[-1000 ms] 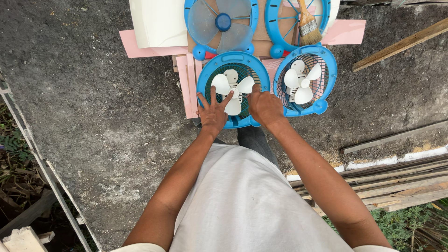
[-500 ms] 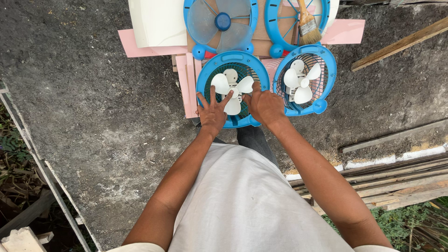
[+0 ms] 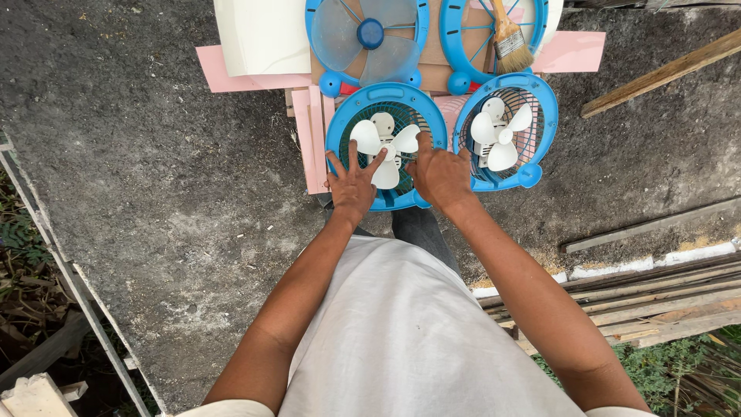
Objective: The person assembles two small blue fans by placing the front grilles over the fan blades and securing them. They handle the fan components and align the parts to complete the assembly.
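Blue fan with white blades [image 3: 384,147], centre-top of frame, lies flat on pink boards [image 3: 312,143]. Left hand [image 3: 353,184] fingers splayed apart, pressing lower rim, likely steadying it. Right hand [image 3: 440,176] fingers together, flat on right rim. Second fan [image 3: 505,131] just beside; brush [image 3: 507,38] above.

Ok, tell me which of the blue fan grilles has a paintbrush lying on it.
The far right fan grille, at the top beside the one with the translucent blade. A paintbrush rests across it; neither hand touches it.

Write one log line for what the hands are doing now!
left hand: spread flat on blue fan | right hand: on its rim | second blue fan: beside, untouched | paintbrush: behind
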